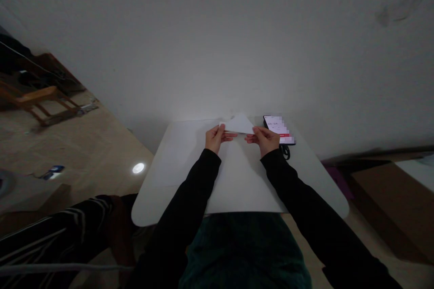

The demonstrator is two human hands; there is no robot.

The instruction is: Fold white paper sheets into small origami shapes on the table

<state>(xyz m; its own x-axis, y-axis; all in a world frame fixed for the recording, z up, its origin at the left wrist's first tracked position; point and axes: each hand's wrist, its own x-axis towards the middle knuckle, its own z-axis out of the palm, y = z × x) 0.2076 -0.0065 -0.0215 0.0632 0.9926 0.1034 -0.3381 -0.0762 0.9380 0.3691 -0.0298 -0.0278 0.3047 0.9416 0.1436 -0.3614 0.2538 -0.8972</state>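
A folded piece of white paper (240,123) is stretched between my two hands above the far part of the white table (246,189). Its upper edge rises to a point, like a triangle. My left hand (215,138) pinches the left corner between thumb and fingers. At the right corner, my right hand (265,140) grips the paper the same way. Just beyond my right hand lies a phone (275,125) with a lit screen, partly covered by that hand. A black looped cord or strap (285,151) rests beside the phone.
A flat white sheet (176,153) lies on the table's left side. A grey wall (217,45) stands directly behind the table. Brown cardboard (393,207) is on the right. Another person's striped sleeve or clothing (68,226) is at lower left, near a wooden chair (44,97) farther back.
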